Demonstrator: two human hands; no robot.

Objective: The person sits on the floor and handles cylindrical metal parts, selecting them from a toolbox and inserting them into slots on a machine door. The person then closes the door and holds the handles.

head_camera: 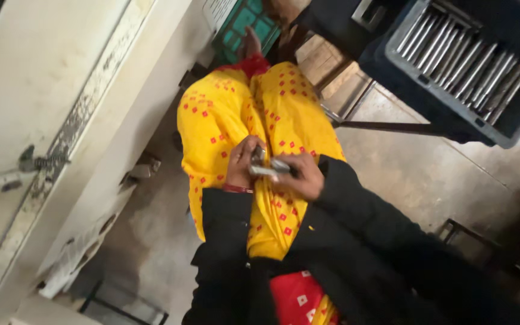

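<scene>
Black sleeves [356, 241], concrete floor [416, 168], cream machine [25, 72]

The small parts [269, 167] pinched between the left hand [240, 162] and right hand [301, 176] look like bright metal with a dull gleam, held over a lap of soft yellow cloth [230, 114] printed with red squares — matt, loosely creased. The sleeves [356, 229] are black fabric, flat and unshiny, and the rods [464, 57] in the crate [416, 78] are grey metal, smooth, lying against dark hard plastic. The floor [416, 168] is rough, stained concrete, while the machine [43, 78] beside it shows cream-painted metal — chipped and scuffed along its edge.
</scene>
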